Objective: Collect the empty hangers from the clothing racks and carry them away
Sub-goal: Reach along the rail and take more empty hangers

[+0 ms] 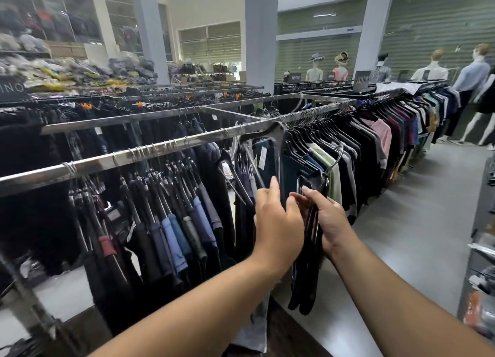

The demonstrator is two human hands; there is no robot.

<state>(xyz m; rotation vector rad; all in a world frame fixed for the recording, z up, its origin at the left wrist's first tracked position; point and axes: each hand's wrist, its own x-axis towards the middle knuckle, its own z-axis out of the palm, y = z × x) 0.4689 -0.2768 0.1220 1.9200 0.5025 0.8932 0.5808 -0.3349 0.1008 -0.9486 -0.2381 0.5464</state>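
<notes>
An empty black hanger (278, 153) stands tilted in front of the steel rack rail (160, 149), its arm rising toward the rail. My left hand (278, 222) is closed around its lower end. My right hand (330, 222) grips a bundle of black hangers (312, 249) that hang down below it, their wire hooks (334, 161) sticking up above the hand. The two hands are almost touching. Trousers on clip hangers (166, 222) fill the rail to the left, and shirts (375, 142) fill the rail to the right.
Long steel racks run away toward the back, packed with dark clothes. A grey floor aisle (417, 222) opens to the right. Mannequins (471, 88) stand at the far right, a grey pillar (261, 35) rises behind the racks, and a shelf unit (482, 263) edges the right side.
</notes>
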